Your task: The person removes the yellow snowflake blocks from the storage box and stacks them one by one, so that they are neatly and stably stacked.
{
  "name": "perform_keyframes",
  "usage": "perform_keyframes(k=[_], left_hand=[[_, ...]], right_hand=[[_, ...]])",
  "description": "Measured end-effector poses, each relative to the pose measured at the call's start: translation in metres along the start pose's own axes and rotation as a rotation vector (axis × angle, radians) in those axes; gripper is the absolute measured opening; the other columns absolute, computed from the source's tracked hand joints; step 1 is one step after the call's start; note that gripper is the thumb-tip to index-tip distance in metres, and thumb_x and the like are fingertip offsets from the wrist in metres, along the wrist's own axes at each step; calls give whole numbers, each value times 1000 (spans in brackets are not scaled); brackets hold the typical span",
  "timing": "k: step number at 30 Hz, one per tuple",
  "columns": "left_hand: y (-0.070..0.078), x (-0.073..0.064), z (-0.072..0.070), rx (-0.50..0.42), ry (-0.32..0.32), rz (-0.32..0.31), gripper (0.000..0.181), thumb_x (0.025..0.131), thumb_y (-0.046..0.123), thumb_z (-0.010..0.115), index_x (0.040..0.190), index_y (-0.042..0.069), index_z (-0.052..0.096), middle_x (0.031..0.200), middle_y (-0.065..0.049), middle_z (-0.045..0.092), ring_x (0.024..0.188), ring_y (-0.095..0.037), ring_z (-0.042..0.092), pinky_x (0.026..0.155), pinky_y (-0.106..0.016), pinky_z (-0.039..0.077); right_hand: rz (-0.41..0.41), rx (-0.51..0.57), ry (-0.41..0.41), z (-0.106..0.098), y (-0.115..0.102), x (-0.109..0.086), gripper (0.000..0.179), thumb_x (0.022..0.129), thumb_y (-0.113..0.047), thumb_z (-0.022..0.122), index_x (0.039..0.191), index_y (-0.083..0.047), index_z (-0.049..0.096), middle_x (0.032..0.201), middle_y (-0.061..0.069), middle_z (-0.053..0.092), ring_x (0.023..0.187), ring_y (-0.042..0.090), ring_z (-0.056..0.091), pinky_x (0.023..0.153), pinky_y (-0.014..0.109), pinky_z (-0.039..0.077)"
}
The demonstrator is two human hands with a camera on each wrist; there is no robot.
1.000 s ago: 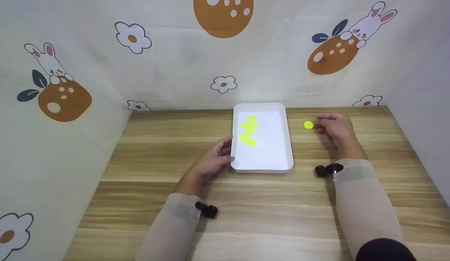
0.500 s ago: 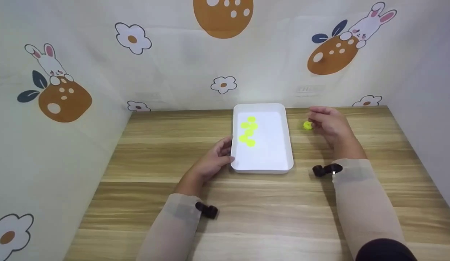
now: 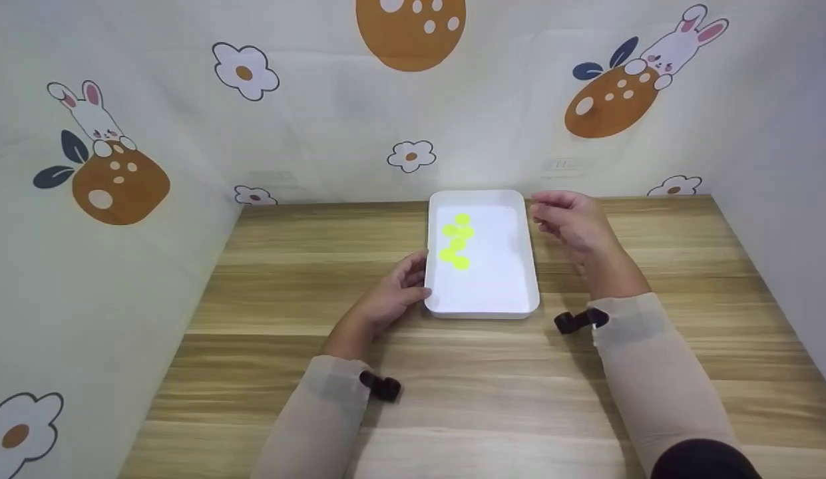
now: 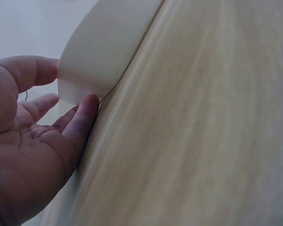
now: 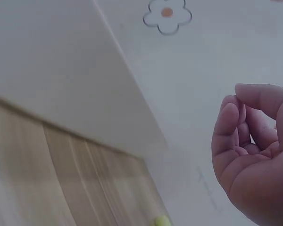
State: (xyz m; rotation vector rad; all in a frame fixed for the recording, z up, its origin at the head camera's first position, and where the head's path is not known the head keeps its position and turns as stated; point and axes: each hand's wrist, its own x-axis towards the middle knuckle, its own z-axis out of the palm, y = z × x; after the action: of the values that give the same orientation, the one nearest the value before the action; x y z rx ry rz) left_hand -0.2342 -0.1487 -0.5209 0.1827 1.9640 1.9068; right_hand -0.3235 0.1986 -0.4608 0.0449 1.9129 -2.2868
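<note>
A shallow white tray point(image 3: 499, 279) lies on the wooden table in the head view. Several bright yellow round pieces point(image 3: 460, 263) cluster in its left half. My left hand point(image 3: 391, 297) holds the tray's left side, its thumb at the rim; the left wrist view shows thumb and fingers about the white wall point(image 4: 108, 47). Beside the tray's upper right edge is my right hand point(image 3: 576, 223), fingers bent and thumb tip against a fingertip. Anything between those tips is hidden. A yellow piece point(image 5: 162, 221) peeks in at the bottom of the right wrist view.
The wood-grain table point(image 3: 306, 266) runs back to a patterned cloth wall point(image 3: 333, 133) just behind the tray. Cloth walls also flank the left and right. Black wrist cameras point(image 3: 383, 386) stick out from both sleeves.
My right hand has moved left to the tray's right edge, passing over the yellow piece on the table, which the hand now hides in the head view. Left hand and tray stay put.
</note>
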Motion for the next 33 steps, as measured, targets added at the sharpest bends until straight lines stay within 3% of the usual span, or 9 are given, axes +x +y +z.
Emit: perform_keyframes(k=[7,14,24,33], left_hand=[[-2,1,-1,-1,-1,12,81,99,-3,62,170,9,26,173,-18,34,162,-36,35,130,-48,38],[-3,3,-1,-6,-6,12,81,99,-3,63,170,8,26,173,-18,34,162,-36,34,130,-48,37],[-2,2,0,-10,-12,29,81,99,-4,62,170,7,24,172,-19,34,161,-37,35,130,-48,38],[-3,1,0,-12,-11,25,79,100,-4,61,170,7,25,172,-18,34,161,-36,35,130,-49,38]], right_hand=[[-68,-9,-53,27,-2,-7,17,95,-9,81,111,-6,79,91,-1,76,81,13,70,73,21,63],[-57,-63,-80,42,-2,-4,17,96,-13,80,112,-9,79,93,-1,74,84,14,70,77,22,63],[50,-112,-93,69,-8,26,25,97,-16,79,121,-10,78,101,1,76,91,19,69,79,23,62],[94,-280,-77,89,6,59,37,98,-19,77,132,-5,72,112,7,75,93,20,69,80,25,61]])
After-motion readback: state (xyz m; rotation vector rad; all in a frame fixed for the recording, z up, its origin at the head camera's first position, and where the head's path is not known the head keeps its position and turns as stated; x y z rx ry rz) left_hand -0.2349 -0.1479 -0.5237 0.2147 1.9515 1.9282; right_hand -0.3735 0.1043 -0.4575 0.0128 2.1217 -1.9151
